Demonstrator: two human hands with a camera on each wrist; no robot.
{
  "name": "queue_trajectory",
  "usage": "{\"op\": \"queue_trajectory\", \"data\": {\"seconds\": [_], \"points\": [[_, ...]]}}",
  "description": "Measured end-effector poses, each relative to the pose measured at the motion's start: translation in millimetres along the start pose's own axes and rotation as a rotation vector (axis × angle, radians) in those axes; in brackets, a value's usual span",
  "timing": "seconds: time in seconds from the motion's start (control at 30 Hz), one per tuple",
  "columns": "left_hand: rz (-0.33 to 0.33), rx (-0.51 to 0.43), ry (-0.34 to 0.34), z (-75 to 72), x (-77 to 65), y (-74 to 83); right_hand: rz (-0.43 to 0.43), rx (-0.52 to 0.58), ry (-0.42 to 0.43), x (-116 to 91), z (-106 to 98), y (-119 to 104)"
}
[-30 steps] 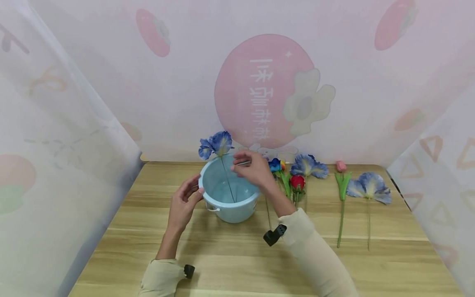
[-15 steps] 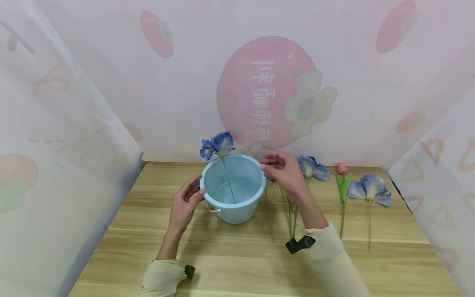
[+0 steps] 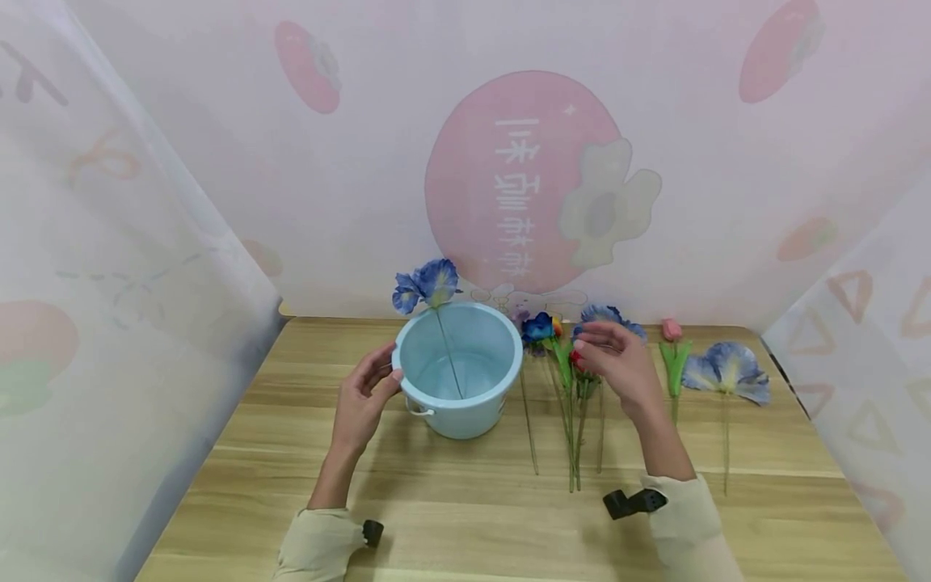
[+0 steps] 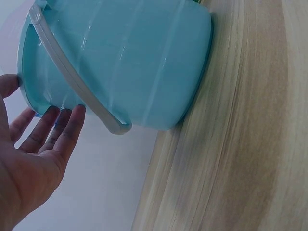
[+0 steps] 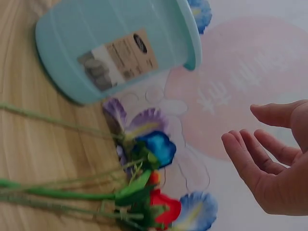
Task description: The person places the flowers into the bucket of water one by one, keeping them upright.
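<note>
A light-blue bucket (image 3: 461, 419) stands upright on the table. One blue iris (image 3: 429, 284) leans in it, its stem reaching down inside. My left hand (image 3: 361, 398) rests its thumb and fingertips against the bucket's outer left side at the rim, as the left wrist view shows too (image 4: 33, 159). My right hand (image 3: 621, 361), empty with loosely bent fingers, hovers over the flowers to the right of the bucket. Below it lies a red rose (image 5: 166, 207), partly hidden in the head view. Beside the rose are a blue flower (image 3: 540, 326) and another blue iris (image 5: 197, 211).
Farther right lie a pink tulip (image 3: 672, 330) and a pale blue iris (image 3: 726, 372), stems toward me. A purple flower (image 5: 144, 120) lies close by the bucket. White printed cloth (image 3: 349, 202) closes off the back of the wooden table (image 3: 465, 501).
My right hand has moved right, from over the bucket to above the flowers lying beside it. The left hand, the bucket and the iris in it stay in place.
</note>
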State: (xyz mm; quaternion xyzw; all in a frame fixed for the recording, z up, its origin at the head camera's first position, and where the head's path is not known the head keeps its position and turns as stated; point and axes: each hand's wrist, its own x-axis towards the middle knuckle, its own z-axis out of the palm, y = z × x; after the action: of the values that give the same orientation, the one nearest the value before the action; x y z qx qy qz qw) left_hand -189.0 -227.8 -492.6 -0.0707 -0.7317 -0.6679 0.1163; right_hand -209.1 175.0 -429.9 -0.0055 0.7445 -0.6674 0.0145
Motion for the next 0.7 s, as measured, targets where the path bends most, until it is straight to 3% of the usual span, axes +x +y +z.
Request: {"op": "queue_trajectory", "data": {"seconds": [0.43, 0.7], "points": [[0.011, 0.009, 0.003, -0.9, 0.0, -1.9, 0.069, 0.129, 0.127, -14, -81, 37], [0.004, 0.001, -0.002, -0.3, 0.9, -2.4, 0.136, 0.092, 0.154, -16, -127, 62]]}}
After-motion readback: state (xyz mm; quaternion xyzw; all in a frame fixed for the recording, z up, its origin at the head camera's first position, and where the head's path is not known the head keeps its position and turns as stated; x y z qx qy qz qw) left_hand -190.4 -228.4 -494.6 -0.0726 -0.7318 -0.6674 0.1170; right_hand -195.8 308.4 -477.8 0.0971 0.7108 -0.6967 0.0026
